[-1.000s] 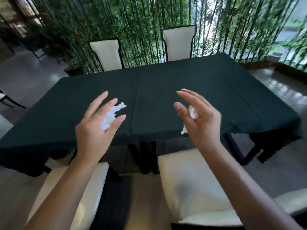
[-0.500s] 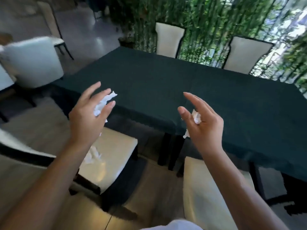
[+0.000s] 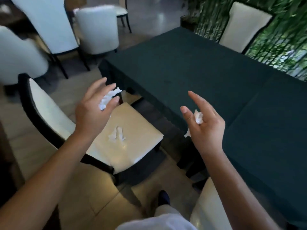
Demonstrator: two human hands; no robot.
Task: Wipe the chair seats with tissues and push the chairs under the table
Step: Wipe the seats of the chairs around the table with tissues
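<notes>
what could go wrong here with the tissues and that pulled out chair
1. The left hand holds its crumpled tissue only loosely between nearly straight fingers, so it might slip out.
2. A torn tissue scrap lies on the chair seat; pushing the chair in now could leave it there.
3. The right hand holds a small tissue wad with a bit hanging below, which may drop.

1. A tiled floor (image 3: 93, 193) at six o'clock, pale and glossy.
2. A wall of green bamboo plants (image 3: 282, 35) at two o'clock, blurred.
3. A dark planter (image 3: 186, 22) at one o'clock, at the foot of the plants.
4. A person's dark shoe (image 3: 163, 197) at six o'clock, on the floor.
</notes>
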